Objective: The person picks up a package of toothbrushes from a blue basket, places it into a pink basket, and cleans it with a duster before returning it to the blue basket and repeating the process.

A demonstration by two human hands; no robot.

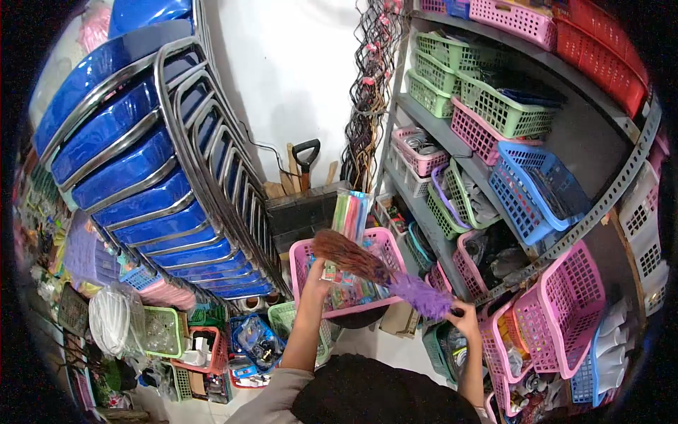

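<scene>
A long fluffy bundle [353,260], reddish brown at one end and purple at the other, hangs slantwise over a pink basket [385,244]. My left hand [318,274] is closed beneath its brown end, beside a small clear packet. At the purple end, my right hand [462,318] pinches the tip between thumb and fingers. Inside the basket are colourful packets [364,290], and a clear pack of coloured sticks [349,215] stands at its back.
Stacked blue chairs [148,184] rise at the left. Shelves [431,212] with green, pink and blue baskets fill the right. Pink baskets [558,311] stand at lower right, a red basket [208,350] at lower left. A black-handled tool [305,159] leans by the white wall.
</scene>
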